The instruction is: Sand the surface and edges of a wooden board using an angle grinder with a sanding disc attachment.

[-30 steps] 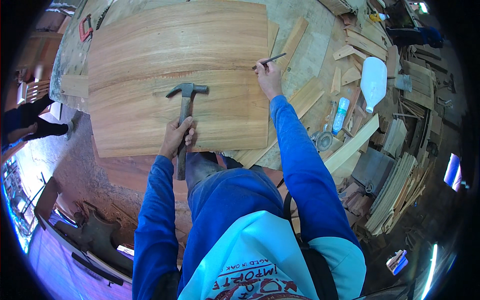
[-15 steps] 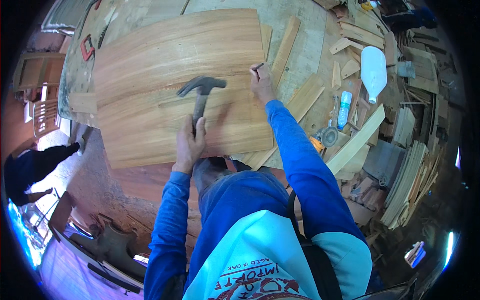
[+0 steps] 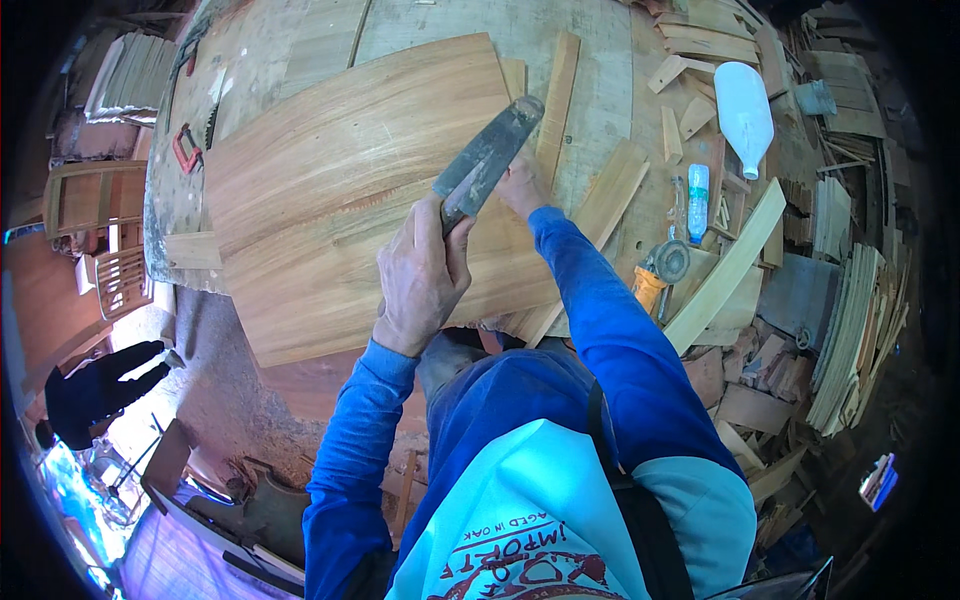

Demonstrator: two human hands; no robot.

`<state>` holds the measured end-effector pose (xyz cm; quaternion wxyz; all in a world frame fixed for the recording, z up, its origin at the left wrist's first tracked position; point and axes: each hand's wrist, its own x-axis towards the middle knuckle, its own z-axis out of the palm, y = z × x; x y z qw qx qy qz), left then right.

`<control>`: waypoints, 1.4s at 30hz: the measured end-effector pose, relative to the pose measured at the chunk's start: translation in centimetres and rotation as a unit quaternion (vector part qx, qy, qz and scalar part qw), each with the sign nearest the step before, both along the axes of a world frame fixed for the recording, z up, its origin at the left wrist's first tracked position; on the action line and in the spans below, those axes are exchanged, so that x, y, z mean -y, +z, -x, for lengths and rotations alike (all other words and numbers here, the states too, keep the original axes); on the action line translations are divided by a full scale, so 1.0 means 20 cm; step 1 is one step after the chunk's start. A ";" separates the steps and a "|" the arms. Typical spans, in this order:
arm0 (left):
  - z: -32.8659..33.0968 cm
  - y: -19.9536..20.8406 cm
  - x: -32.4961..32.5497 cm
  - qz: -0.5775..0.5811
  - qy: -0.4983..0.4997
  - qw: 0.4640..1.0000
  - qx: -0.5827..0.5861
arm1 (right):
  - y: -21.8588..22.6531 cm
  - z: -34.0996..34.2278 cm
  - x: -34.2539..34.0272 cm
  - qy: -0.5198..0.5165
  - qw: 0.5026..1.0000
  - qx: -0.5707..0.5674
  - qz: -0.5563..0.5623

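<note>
A claw hammer (image 3: 488,158) is raised in my left hand (image 3: 424,278), whose fingers are wrapped round its handle. Its dark metal head looms large over a wide light-brown wooden board (image 3: 330,210). At the board's right edge is my right hand (image 3: 526,186), fingers bent closed and partly covered by the hammer head. Half a second ago a short dark nail-like rod showed in that hand's pinch; the hammer head now hides it. The board lies flat on the worktable (image 3: 600,100), its near edge close to my body.
Right of the board lie wooden strips (image 3: 605,195), an orange angle grinder (image 3: 655,272), a clear bottle (image 3: 698,203) and a white jug (image 3: 744,120). A red clamp (image 3: 186,150) sits at the left table edge. Another person (image 3: 100,390) stands far left. Stacked boards (image 3: 848,340) stand right.
The hammer has risen toward the camera and swung right, so its head now overlaps my right hand. My left hand moved up and right with it. The view has shifted slightly.
</note>
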<state>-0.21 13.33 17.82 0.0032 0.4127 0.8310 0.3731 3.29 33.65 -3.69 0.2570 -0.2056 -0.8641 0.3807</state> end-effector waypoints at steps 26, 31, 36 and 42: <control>-0.19 -0.74 0.56 -0.015 0.238 0.808 0.539 | -0.08 -0.07 -0.14 -0.081 0.975 0.015 0.208; -0.18 -0.81 0.59 -0.021 0.232 0.820 0.524 | -0.05 -0.05 -0.09 -0.091 0.969 0.024 0.228; -0.18 -0.81 0.59 -0.062 0.226 0.765 0.600 | -0.04 -0.05 -0.09 -0.098 0.970 0.022 0.223; -0.18 -0.83 0.59 -0.074 0.226 0.746 0.622 | -0.03 -0.04 -0.08 -0.092 0.976 0.023 0.197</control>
